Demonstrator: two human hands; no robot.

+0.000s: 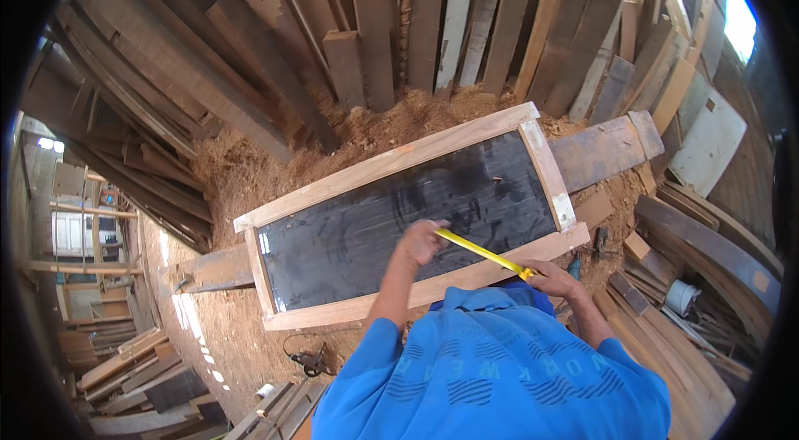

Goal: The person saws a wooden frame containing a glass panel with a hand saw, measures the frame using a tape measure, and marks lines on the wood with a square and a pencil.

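Note:
A yellow tape measure (483,251) is drawn out between my two hands, slanting over a wooden frame (387,165) with a dark, glossy panel (358,232) inside it. My left hand (423,242) pinches the free end of the blade above the panel. Around the case end, at the frame's near rail, my right hand (551,279) is closed; its fingers hide most of the case. The frame lies flat and tilted, its right end farther away. On the panel's right part rests a small light scrap (497,179).
A thick plank (603,149) sticks out beyond the frame's right end, and its other end shows at the left. Boards (366,24) lean upright along the far side. Sawdust (416,111) covers the ground. A dark power tool (310,361) with a cord lies near left; offcuts (637,290) are stacked right.

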